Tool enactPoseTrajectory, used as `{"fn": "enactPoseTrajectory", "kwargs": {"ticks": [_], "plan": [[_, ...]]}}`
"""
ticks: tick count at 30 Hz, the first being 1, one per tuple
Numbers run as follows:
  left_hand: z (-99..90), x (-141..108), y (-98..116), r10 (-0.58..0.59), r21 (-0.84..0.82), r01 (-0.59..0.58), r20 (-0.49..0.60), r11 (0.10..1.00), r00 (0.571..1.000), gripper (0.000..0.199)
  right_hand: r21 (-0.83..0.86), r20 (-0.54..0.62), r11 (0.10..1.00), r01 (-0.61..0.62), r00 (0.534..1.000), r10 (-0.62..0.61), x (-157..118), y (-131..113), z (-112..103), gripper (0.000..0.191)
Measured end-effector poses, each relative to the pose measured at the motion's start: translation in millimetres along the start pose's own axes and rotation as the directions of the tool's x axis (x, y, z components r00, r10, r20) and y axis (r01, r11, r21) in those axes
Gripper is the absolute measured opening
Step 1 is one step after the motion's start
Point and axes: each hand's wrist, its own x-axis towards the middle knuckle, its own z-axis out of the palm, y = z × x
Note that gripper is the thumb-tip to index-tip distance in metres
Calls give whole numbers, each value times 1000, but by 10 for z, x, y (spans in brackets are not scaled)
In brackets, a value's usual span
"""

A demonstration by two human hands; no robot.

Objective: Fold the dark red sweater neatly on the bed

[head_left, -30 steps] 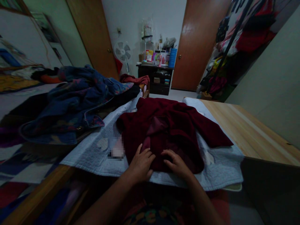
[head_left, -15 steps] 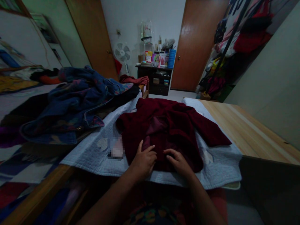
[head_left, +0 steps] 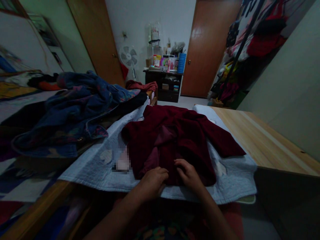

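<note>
Closest in, the left hand (head_left: 155,181) is resting at the near edge (head_left: 175,181) of the maroon garment (head_left: 191,133), fingers bent and lying together; whether they are pinching cloth, the view is not showing, so I cannot tell. Just to its right, the right hand (head_left: 188,173) is arching over the same edge, thumb and index finger curving towards each other, and whether fabric is caught between them I cannot tell either. The garment itself is spreading out ahead of both hands, and good handling here is probably calling for a light touch: fingertips working flat along that edge, both hands keeping level so neither side is dragging. Just beyond the left hand a smoother strip of lining (head_left: 151,160) is showing, and that slippery-looking stuff is likely wanting gentle smoothing rather than tugging. Under it all, the pale quilted cloth (head_left: 95,175) is lying rumpled, so pressing too hard would likely be shifting it along with the garment. Further ahead of the right hand and off to its right, a sleeve (head_left: 225,143) is stretching outward, needing watching for twists. Well to the left of the left hand, a denim garment (head_left: 82,106) is sitting in a heap, while beyond the right hand a wooden board (head_left: 265,140) is running away, and far ahead a fan (head_left: 129,56) is standing against the wall.
</note>
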Motion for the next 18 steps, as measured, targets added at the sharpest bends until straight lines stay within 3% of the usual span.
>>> {"fn": "enactPoseTrajectory", "kwargs": {"ticks": [2, 4, 8, 10, 12, 15, 16, 18], "plan": [[-38, -29, 11, -48, -28, 48, 3, 998, 999, 11, -121, -59, 990, 71, 995, -79, -16, -63, -110, 21], [-83, -50, 24, -85, -82, 85, -1, 993, 996, 8, -252, -197, 964, 83, 971, -135, -29, -90, -266, 20], [-240, -42, 8, -78, -268, 74, -5, 961, 997, 11, -533, -399, 845, -47, 894, -203, -60, 35, -559, 26], [-335, -9, -62, -115, -332, 80, -88, 940, 989, 16, -621, -447, 772, -134, 870, -208, -86, 157, -638, 40], [-400, 37, -196, -205, -318, 119, -252, 941, 946, 17, -670, -486, 714, -203, 847, -215, -112, 276, -673, 52], [-383, 109, -488, -321, -144, 287, -496, 947, 807, 22, -693, -520, 675, -255, 824, -223, -125, 398, -685, 59], [-347, 127, -589, -344, -79, 358, -528, 930, 776, 31, -691, -535, 670, -270, 814, -224, -121, 421, -686, 59], [-247, 148, -759, -375, 8, 444, -523, 896, 766, 51, -684, -568, 662, -308, 793, -218, -102, 448, -690, 60]]}}
